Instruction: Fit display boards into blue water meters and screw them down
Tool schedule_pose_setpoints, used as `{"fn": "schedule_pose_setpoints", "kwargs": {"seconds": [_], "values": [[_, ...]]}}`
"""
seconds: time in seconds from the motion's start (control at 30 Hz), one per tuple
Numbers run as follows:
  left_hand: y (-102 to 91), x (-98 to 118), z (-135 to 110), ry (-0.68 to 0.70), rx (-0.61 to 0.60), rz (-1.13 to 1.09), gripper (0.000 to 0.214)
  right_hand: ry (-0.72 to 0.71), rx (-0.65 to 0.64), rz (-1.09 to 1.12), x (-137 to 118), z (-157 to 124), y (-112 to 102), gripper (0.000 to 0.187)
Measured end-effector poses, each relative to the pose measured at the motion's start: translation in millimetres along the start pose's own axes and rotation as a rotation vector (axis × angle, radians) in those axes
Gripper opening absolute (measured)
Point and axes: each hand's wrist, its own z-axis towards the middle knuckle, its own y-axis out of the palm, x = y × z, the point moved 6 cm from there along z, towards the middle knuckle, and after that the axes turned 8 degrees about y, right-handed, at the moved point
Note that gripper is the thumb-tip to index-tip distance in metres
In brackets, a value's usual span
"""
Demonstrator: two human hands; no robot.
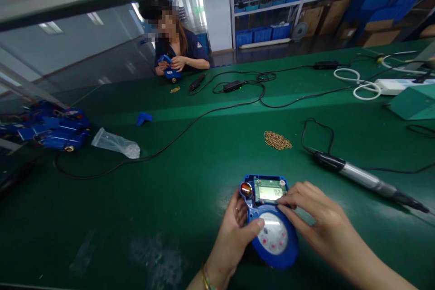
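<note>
Over the green table, the blue meter could drop if the left hand slackens its grip; the right hand, fingers bent, touches beside the screen, pinching anything or not I can't tell; hard pressing might crack it

Dim in here! White light flares at the window, glare streaks the dial cover, blue housings blur near the left edge of the workbench.

The device is blue with a pale dial dotted pink, the worktop green, the small parts beyond the device golden, the screwdriver right of it silver and black.
</note>
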Motion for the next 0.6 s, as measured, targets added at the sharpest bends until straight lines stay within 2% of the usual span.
{"fn": "schedule_pose_setpoints", "kwargs": {"seconds": [0.13, 0.33, 0.6], "values": [[0.1, 0, 1, -0.007, -0.008, -0.001, 0.101, 0.019, -0.007, 0.033, 1, -1, 0, 0.012], [-0.8, 2, 2, -0.010, -0.012, 0.012, 0.091, 0.043, 0.050, 0.007, 2, -7, 4, 0.013], [1.5, 2, 2, -0.017, -0.001, -0.010, 0.096, 0.060, 0.041, 0.026, 4, -11, 0, 0.014]]}}
